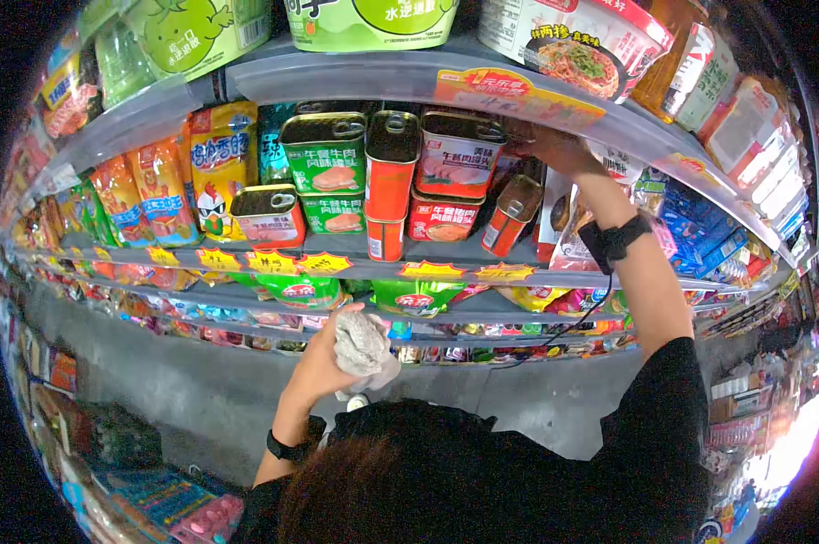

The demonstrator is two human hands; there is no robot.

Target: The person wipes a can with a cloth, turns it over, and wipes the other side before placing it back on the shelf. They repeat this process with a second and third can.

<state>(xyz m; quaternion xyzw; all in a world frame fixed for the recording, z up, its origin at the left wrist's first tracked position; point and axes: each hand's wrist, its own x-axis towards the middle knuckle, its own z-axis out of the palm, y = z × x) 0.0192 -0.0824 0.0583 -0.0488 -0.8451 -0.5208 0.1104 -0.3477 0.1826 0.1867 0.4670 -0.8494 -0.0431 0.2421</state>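
My left hand (321, 361) is closed around a crumpled greyish-white cloth (361, 344), held low in front of the shelves. My right hand (562, 150) reaches deep into the middle shelf, just under the shelf above. Its fingers are in shadow and partly hidden, so I cannot see what they touch. Nearest to it are a stacked pink-and-red luncheon meat can (461, 154) and a lone red can (513, 216) standing askew. Left of these stand a narrow red can stack (391, 168), green beef-flavour cans (326, 159) and a low red can (269, 218).
Snack bags (221, 163) fill the shelf's left side, and blue packets (704, 222) its right. Above, the upper shelf's edge (355, 74) carries instant noodle tubs (577, 41). Yellow price tags (432, 270) line the shelf edge. A thin black cable (593, 308) hangs from my right wrist.
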